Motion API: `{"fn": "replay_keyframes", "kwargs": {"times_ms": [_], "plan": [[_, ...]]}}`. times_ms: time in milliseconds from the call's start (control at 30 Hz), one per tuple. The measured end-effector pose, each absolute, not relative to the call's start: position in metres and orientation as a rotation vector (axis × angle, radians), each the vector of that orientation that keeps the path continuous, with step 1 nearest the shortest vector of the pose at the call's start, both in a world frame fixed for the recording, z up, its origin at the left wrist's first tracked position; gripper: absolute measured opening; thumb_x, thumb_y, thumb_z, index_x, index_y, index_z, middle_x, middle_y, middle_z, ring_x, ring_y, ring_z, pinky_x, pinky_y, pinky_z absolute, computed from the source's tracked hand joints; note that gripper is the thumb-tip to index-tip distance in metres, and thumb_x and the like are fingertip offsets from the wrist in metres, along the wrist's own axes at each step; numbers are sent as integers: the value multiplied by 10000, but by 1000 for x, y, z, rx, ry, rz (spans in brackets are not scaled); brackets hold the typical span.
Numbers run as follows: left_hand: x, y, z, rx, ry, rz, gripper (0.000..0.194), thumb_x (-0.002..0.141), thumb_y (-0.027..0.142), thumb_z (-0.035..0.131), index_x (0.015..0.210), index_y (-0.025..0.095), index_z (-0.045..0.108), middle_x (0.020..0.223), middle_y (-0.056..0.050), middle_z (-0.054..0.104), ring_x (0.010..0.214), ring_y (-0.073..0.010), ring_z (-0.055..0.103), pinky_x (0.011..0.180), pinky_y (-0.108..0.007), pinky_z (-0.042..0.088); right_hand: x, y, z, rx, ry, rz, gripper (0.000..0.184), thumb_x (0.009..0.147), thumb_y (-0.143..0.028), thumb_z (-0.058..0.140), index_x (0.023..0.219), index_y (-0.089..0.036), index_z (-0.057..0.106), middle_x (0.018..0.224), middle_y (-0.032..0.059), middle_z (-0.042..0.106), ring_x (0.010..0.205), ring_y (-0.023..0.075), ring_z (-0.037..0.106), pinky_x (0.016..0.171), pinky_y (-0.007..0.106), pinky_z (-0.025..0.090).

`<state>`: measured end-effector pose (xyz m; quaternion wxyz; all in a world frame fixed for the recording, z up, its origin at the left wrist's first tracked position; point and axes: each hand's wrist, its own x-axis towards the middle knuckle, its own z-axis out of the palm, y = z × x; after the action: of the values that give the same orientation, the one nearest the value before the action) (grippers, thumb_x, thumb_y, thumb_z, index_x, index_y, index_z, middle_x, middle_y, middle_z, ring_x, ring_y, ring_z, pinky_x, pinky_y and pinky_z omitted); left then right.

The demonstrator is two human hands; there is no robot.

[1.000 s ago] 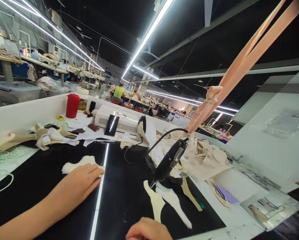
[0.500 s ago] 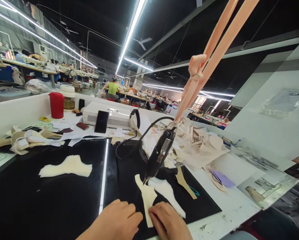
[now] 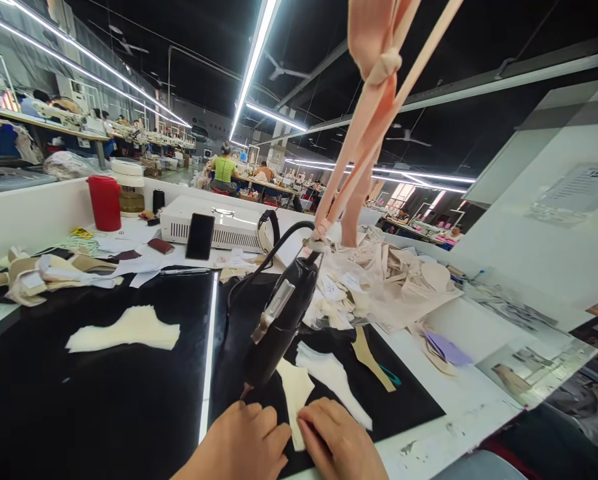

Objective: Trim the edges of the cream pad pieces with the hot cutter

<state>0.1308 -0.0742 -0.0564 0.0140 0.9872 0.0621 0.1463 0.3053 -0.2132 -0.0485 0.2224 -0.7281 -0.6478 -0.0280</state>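
A narrow cream fabric piece (image 3: 297, 393) lies on the black mat between my hands. My right hand (image 3: 343, 437) has its fingers bent together on the piece's lower right edge. My left hand (image 3: 241, 440) is curled to the left of it, and whatever its fingers hold, if anything, is hidden. A black corded hand tool (image 3: 283, 317) with a thin metal tip hangs tilted from knotted peach straps (image 3: 373, 113). Its tip points down just behind my left knuckles, and whether they touch I cannot tell. The tool's body covers the piece's upper end.
White fabric pieces (image 3: 331, 377) and a beige strip (image 3: 373, 360) lie right of my hands. Another cream stack (image 3: 126, 329) rests on the mat at left. Behind stand a phone (image 3: 200, 237), a white vented box (image 3: 223, 223), a red cup (image 3: 105, 203) and a heap of scraps (image 3: 399, 277).
The hanging tool has swung left and toward me, its tip leaving the cream piece for a spot by my left hand. The straps swung left too. My hands have barely moved.
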Motion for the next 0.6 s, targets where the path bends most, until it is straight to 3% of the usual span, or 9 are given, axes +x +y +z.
{"fn": "replay_keyframes", "kwargs": {"times_ms": [167, 300, 500, 600], "plan": [[130, -78, -54, 3133, 152, 421, 199, 963, 259, 742, 1147, 204, 691, 785, 3, 737, 627, -186, 686, 542, -290, 446, 303, -214, -36, -2008, -1691, 90, 210, 1051, -216, 486, 981, -258, 679, 894, 11, 712, 835, 162, 716, 751, 233, 548], [131, -78, -61, 3186, 181, 425, 398, 966, 414, 749, 1284, 200, 647, 788, -10, 735, 636, -203, 701, 531, -287, 455, 305, -213, -33, -1988, -1617, 198, 233, 1051, -255, 498, 950, -255, 708, 885, 11, 719, 844, 161, 716, 761, 225, 536], [133, -74, -68, 3123, 136, 580, 638, 869, 465, 845, 1376, 178, 585, 799, -3, 733, 570, -179, 657, 488, -290, 424, 306, -211, -35, -1958, -1502, 274, 272, 1028, -331, 531, 895, -258, 756, 821, 17, 711, 768, 171, 695, 697, 240, 512], [134, -74, -68, 3090, 123, 604, 614, 835, 442, 878, 1327, 190, 612, 794, 6, 728, 570, -184, 660, 495, -298, 430, 306, -210, -37, -1941, -1436, 280, 269, 1002, -361, 558, 859, -262, 763, 801, 19, 704, 730, 178, 668, 678, 254, 500]]}}
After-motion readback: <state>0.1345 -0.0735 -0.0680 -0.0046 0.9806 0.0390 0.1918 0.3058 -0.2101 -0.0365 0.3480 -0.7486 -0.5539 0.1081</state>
